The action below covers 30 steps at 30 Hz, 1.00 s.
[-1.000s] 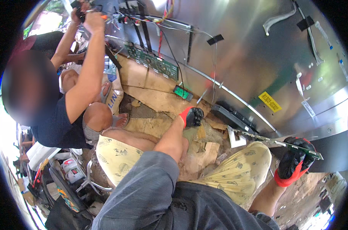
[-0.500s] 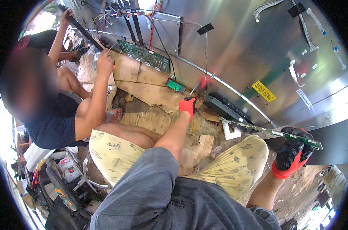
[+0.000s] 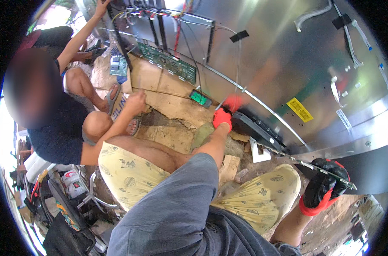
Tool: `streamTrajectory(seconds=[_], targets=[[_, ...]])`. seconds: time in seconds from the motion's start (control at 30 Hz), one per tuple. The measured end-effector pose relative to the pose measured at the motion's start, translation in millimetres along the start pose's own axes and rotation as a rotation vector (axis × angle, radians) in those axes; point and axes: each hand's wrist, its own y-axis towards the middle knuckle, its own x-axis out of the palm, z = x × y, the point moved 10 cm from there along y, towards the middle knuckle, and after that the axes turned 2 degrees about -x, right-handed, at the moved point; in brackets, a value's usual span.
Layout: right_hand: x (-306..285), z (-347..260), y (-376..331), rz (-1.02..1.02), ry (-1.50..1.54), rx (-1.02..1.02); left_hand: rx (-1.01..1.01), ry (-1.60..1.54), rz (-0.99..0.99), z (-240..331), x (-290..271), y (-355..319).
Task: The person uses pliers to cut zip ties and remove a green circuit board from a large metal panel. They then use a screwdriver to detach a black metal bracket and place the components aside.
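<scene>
My left hand (image 3: 223,118), in a red glove with dark fingertips, is closed round a tool with a thin metal shaft (image 3: 219,105), which looks like a screwdriver. It is at the lower edge of a large shiny metal panel (image 3: 262,64), beside a long black plastic part (image 3: 259,131). My right hand (image 3: 324,185), in a black and red glove, grips the near end of a narrow circuit board (image 3: 307,164). The board's far end reaches the black part. Left of my left hand, a small green module (image 3: 200,98) lies on cardboard.
A wide green circuit board (image 3: 172,64) leans along the panel's lower edge under hanging cables. At left a co-worker (image 3: 53,123) sits, one raised hand on a black bar (image 3: 120,42). Tools and scrap (image 3: 74,185) are heaped lower left. A white frame piece (image 3: 259,152) lies on the ground.
My left hand has moved slightly right, nearer the black part. My right hand still holds the narrow board. The co-worker's bar is more upright, and their lower hand has come down away from it.
</scene>
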Motion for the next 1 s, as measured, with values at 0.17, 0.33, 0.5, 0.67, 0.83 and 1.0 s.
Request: streamTrajectory(seconds=[0.17, 0.33, 0.5, 0.67, 0.83, 1.0], targets=[[-1, -2, -4, 0.008, -0.066, -0.030, 0.094, 0.099, -0.159, 15, -3, -11], [-11, 8, -7, -0.019, 0.067, 0.023, -0.167, -0.134, -0.993, -16, 13, -18], [-21, 15, -9, 0.028, 0.081, 0.103, -0.164, -0.012, -1.293, 35, -113, 16], [-13, 7, -5, 0.021, 0.099, 0.050, 0.258, 0.132, -1.145, 170, -249, 41], [-23, 24, -1, 0.043, 0.121, 0.108, 0.201, -0.286, -1.279, 216, -297, 35], [-17, 27, 10, 0.001, 0.031, 0.116, 0.060, -0.728, -1.299, 174, -288, 36]])
